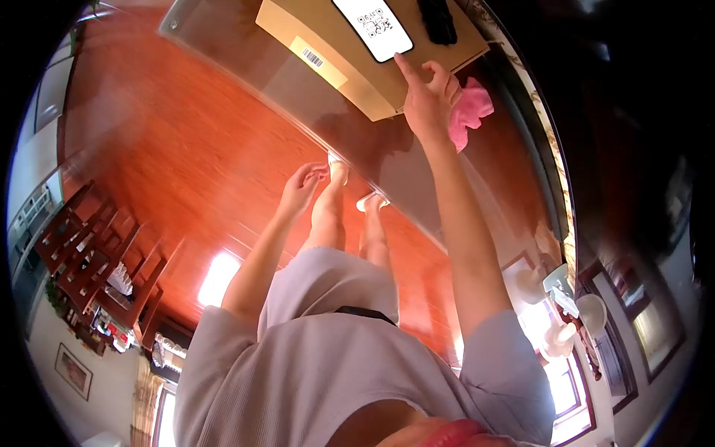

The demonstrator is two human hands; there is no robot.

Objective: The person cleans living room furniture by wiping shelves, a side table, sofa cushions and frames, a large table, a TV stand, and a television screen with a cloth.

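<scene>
The phone (375, 30) lies at twelve o'clock on the box (365, 86) — likely light, stiff, slippery, best held by its long edges; the right hand's (430, 104) grip pinches nothing, index fingertip at its near end — left hand (300, 185) loosely curled, empty

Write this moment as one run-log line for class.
phone: QR code displayed, on cardboard box; right hand: pointing at phone's near edge; left hand: lowered, nothing visibly held

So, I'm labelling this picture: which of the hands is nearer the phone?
Right. The right hand has a fingertip at the lower edge of the phone; the left hand hangs well away from it.
</scene>
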